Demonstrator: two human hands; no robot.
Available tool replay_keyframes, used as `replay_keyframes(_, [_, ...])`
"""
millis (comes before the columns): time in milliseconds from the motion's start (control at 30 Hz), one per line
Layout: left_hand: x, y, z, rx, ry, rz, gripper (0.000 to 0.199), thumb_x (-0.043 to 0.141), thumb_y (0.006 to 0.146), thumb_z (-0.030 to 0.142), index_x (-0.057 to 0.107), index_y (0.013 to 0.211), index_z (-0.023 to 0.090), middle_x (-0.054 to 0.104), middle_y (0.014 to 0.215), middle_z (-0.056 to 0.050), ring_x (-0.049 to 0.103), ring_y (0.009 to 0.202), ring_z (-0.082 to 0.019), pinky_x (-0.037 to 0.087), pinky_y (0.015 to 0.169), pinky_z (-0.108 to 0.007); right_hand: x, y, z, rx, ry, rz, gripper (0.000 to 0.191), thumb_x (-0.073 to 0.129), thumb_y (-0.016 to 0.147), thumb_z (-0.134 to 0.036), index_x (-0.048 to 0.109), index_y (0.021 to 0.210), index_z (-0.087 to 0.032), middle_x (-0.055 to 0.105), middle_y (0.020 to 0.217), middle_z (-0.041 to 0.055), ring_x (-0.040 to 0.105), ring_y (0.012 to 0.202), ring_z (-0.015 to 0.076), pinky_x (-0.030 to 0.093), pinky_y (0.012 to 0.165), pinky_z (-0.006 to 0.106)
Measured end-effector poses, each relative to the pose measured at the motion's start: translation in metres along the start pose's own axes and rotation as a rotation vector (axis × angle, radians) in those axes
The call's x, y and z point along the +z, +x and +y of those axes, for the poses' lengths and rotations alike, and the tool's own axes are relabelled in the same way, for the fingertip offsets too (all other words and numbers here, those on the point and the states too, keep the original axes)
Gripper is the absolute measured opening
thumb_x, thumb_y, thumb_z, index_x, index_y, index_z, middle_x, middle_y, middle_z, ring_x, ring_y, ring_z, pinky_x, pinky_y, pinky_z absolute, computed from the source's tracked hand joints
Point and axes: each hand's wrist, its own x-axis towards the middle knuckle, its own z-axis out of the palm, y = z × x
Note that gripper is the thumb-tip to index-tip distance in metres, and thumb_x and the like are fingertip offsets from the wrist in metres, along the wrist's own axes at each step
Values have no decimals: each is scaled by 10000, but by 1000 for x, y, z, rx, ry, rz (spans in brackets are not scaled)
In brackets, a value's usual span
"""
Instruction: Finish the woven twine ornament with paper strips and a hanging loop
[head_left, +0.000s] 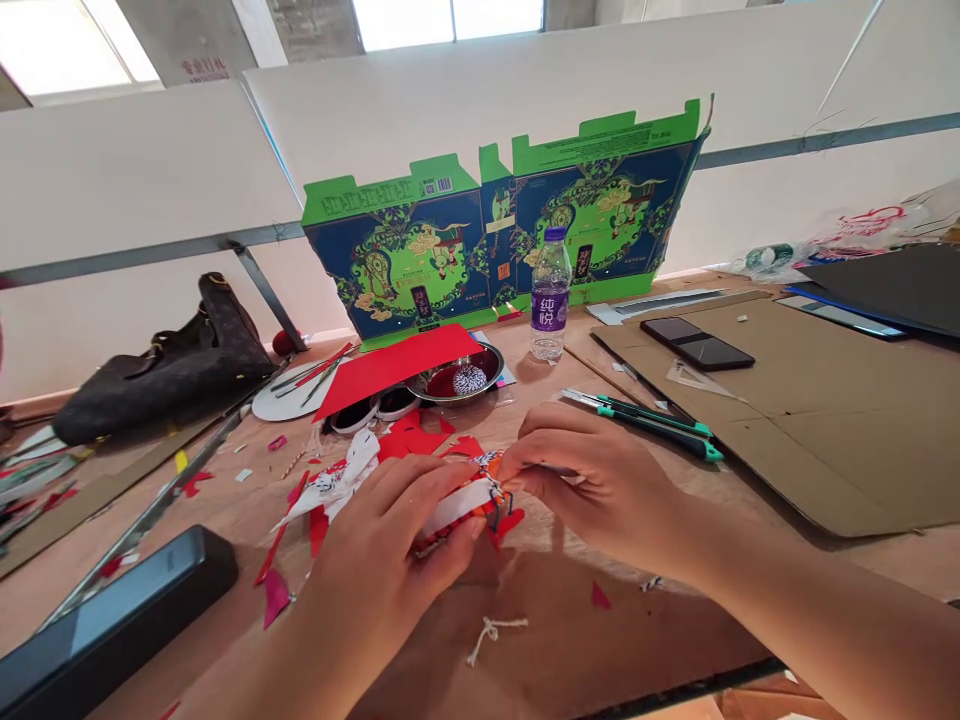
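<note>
My left hand [397, 540] is closed around a small white-and-orange craft piece [463, 503], thumb below and fingers above. Dark blue thread [496, 500] loops at its right end, beside a patterned blue-and-white bit. My right hand [592, 480] pinches with thumb and forefinger at that same end; what lies between the fingertips is too small to make out. Red paper scraps [412, 435] and a crumpled white cloth or paper piece [352, 465] lie under and behind my left hand. Two utility knives [645, 418] lie just beyond my right hand.
A metal bowl [495, 370] holds a patterned ball, with a red sheet [397, 370] across its edge. Behind stand a water bottle [550, 300] and a green-blue box panel [420, 260]. Cardboard [840, 430] with a phone [697, 343] lies right; a black device [127, 620] sits left.
</note>
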Motion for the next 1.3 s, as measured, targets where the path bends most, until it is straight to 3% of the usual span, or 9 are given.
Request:
replay_keyframes(200, [-1, -1, -12, -211, 54, 26, 230, 594, 844, 307, 611, 1071, 275, 674, 1037, 20, 640, 928, -166, 495, 774, -264, -8, -2, -2, 59, 148, 148, 115, 558, 908, -135, 628, 861, -213, 608, 794, 3, 569, 748, 125, 430, 651, 227])
replay_keyframes(433, [-4, -2, -11, -66, 5, 19, 270, 584, 882, 282, 555, 1150, 289, 631, 1062, 32, 588, 986, -116, 443, 870, -189, -17, 9, 14, 437, 420, 78, 77, 561, 891, -252, 631, 889, -221, 578, 699, -16, 523, 602, 118, 389, 533, 232])
replay_keyframes(567, [-6, -4, -14, -33, 20, 29, 264, 565, 896, 272, 535, 1159, 282, 611, 1076, 28, 568, 1007, -108, 418, 900, -179, -14, 8, 26, 533, 412, -92, 164, 547, 889, -240, 526, 1051, -234, 615, 747, -18, 600, 684, 149, 456, 625, 266])
replay_keyframes(633, [-7, -4, -15, -20, 40, 35, 247, 555, 903, 270, 537, 1149, 276, 611, 1070, 28, 567, 1003, -107, 420, 895, -182, -12, 7, 31, 479, 122, -135, 152, 544, 902, -264, 550, 1047, -220, 654, 893, 29, 613, 841, 196, 457, 744, 331])
replay_keyframes(733, [-6, -4, -15, -38, 77, 48, 225, 546, 909, 282, 546, 1133, 270, 618, 1065, 28, 575, 1000, -111, 433, 879, -197, -13, 6, 31, 346, -151, -19, 132, 539, 923, -307, 605, 949, -196, 643, 998, 52, 576, 940, 207, 416, 805, 337])
replay_keyframes(833, [-4, -3, -14, -59, 106, 59, 225, 560, 901, 308, 561, 1122, 269, 627, 1049, 29, 587, 984, -120, 444, 862, -218, -11, 6, 18, 297, -57, 92, 112, 569, 917, -284, 611, 861, -198, 623, 842, -7, 565, 804, 140, 405, 712, 260])
replay_keyframes(1033, [-1, 0, -5, 21, 113, 93, 203, 571, 898, 268, 564, 1097, 235, 632, 1011, 16, 589, 950, -121, 445, 856, -219, 9, 1, -1, 130, 35, 67, 69, 641, 889, -226, 597, 874, -175, 619, 849, -8, 562, 839, 134, 402, 751, 249])
replay_keyframes(1133, [0, 0, -3, -13, 118, 100, 208, 573, 893, 288, 561, 1095, 240, 622, 1011, 18, 587, 943, -122, 436, 859, -220, 18, -3, -1, 63, -23, 60, 213, 684, 858, -326, 535, 877, -174, 581, 839, -2, 535, 797, 156, 400, 703, 273])
replay_keyframes(1300, [3, -1, -1, -75, 119, 110, 210, 580, 883, 277, 565, 1088, 234, 603, 1032, 10, 576, 958, -129, 426, 877, -223, 26, -6, -1, 133, -179, -9, 382, 677, 834, -449, 487, 990, -156, 553, 973, 60, 517, 883, 221, 427, 737, 336])
